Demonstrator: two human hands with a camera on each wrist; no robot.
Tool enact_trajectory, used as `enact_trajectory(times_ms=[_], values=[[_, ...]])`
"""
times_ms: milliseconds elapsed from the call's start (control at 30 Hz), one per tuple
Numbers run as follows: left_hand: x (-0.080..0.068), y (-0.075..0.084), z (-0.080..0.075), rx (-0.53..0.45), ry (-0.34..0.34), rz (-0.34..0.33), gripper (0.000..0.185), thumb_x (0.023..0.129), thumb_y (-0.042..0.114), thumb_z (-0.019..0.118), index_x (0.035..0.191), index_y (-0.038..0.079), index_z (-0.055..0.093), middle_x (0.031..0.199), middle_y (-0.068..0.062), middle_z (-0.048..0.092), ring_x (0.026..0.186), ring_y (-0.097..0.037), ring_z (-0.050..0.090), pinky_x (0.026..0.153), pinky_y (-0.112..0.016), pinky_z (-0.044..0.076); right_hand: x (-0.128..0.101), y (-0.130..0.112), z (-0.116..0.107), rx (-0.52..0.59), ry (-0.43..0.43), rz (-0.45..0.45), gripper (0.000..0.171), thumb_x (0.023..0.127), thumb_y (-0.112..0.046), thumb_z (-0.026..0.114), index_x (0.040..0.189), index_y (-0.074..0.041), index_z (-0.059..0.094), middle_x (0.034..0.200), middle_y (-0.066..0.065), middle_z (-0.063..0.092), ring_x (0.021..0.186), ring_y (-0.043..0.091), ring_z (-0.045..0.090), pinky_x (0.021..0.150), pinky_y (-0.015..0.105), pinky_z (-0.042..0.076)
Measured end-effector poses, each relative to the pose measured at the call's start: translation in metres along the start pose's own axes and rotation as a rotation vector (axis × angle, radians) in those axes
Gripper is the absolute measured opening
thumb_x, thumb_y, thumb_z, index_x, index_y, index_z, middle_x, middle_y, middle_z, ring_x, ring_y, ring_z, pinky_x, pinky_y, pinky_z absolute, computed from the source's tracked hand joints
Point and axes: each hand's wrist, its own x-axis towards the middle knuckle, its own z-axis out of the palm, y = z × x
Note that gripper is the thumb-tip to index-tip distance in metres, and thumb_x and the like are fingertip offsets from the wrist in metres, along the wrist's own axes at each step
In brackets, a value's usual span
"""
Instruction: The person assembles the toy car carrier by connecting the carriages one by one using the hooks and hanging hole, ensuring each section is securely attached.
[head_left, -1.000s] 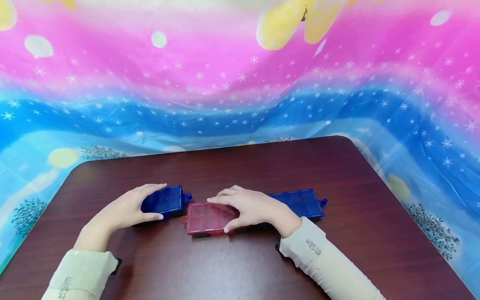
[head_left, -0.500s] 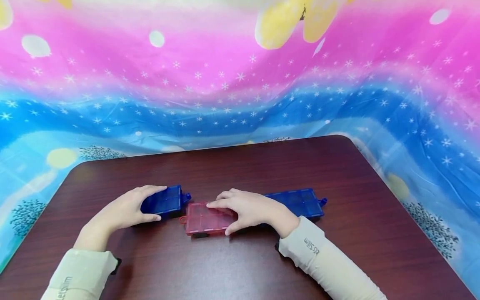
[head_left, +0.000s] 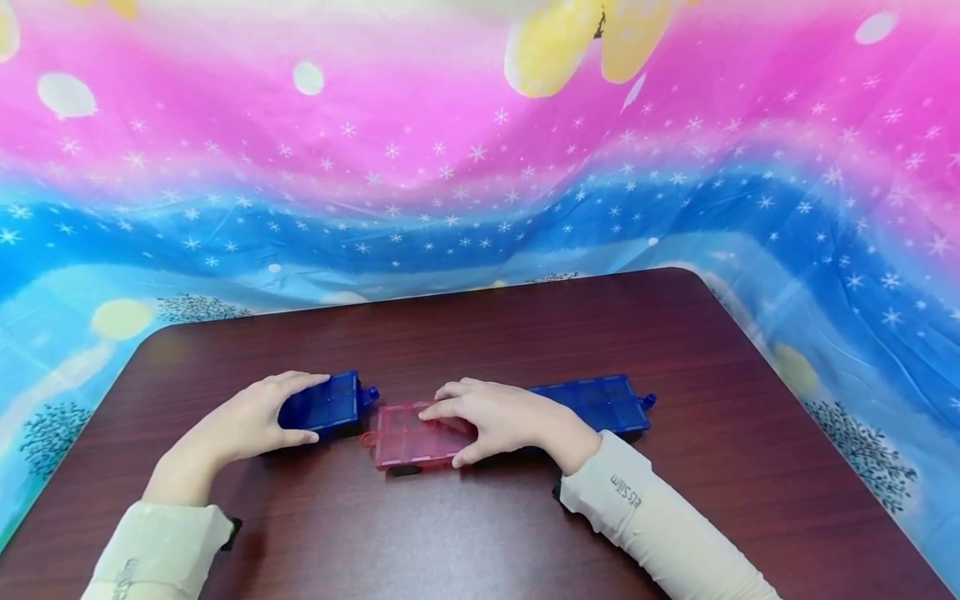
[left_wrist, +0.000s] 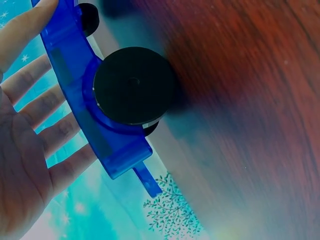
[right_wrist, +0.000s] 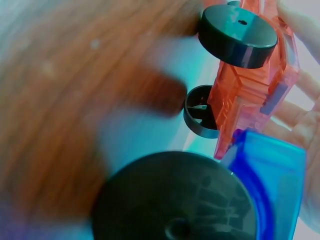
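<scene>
My left hand (head_left: 247,421) grips a translucent blue toy car base (head_left: 333,404), thumb on the near side and fingers on the far side. In the left wrist view, its black wheel (left_wrist: 132,85) and blue end peg (left_wrist: 147,180) show. My right hand (head_left: 502,417) holds a translucent red car base (head_left: 397,437) at its right end, thumb at the near edge and fingers over the top. The red base's ring (head_left: 367,439) is close to the blue base's hook (head_left: 372,394). A second, longer blue car base (head_left: 607,404) extends behind the right hand, partly hidden by it.
The dark brown wooden table (head_left: 420,533) has rounded far corners. A pink and blue patterned cloth (head_left: 450,192) hangs behind it and along its sides. Both forearms wear light sleeves (head_left: 652,508) with dark wrist devices.
The red and longer blue bases have shifted very slightly right with the right hand, and its fingertips sit a little differently on the red one. The left hand keeps its grip.
</scene>
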Motion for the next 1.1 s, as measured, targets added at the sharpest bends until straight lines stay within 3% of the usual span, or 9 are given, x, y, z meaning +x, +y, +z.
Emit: enact_trajectory(times_ms=[567,1100], values=[[-0.017,0.003,-0.012,0.016,0.014,-0.010,0.078,0.071,0.037,0.077,0.137,0.014,0.044,0.130,-0.017,0.050,0.116,-0.038,0.048,0.086,-0.057,0.046,-0.002,0.004,0.000,0.038,0.008,0.006,0.070,0.075,-0.044,0.073,0.137,-0.030,0.044,0.139,0.000,0.042,0.123,0.015,0.042,0.094,0.034,0.046],[-0.031,0.006,-0.008,0.015,-0.022,-0.037,0.080,0.069,0.043,0.078,0.137,0.016,0.044,0.129,-0.017,0.051,0.113,-0.039,0.049,0.081,-0.056,0.049,0.000,0.005,0.002,0.031,0.016,0.001,0.070,0.075,-0.045,0.073,0.137,-0.031,0.044,0.139,-0.002,0.041,0.124,0.015,0.041,0.093,0.032,0.047]])
